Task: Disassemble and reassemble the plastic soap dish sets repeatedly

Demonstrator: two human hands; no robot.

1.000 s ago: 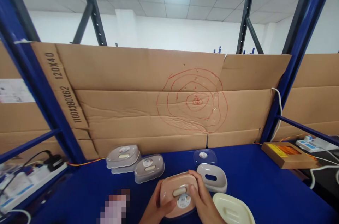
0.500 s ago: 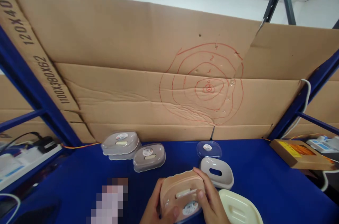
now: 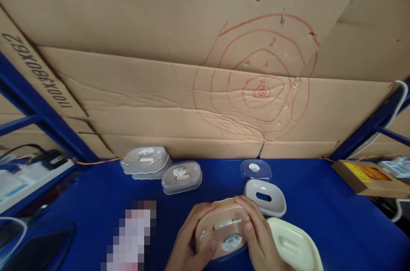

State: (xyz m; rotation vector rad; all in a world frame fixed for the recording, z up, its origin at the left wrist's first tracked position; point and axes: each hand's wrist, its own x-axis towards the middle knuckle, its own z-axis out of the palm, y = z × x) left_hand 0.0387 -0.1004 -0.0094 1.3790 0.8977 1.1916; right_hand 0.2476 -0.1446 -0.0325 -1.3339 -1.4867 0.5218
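Observation:
A peach-coloured soap box with a clear lid and a round sticker is between my hands, tilted toward me above the blue tabletop. My left hand wraps its left side, thumb on the lid. The fingers of my right hand curl over the far edge and right side. Right of my hand lies a pale yellow soap dish, and behind that a light grey soap dish with an oval slot. A clear lid with a sticker rests beyond the grey dish.
Lidded grey soap boxes stand at the back left, one pair stacked and a single box beside it. A cardboard panel with red rings forms the back wall. A power strip lies left; a small carton lies right.
The view has tipped downward and closer. My left fingers have moved up onto the peach soap box's far edge, and the box looks flatter. Other boxes stay in place.

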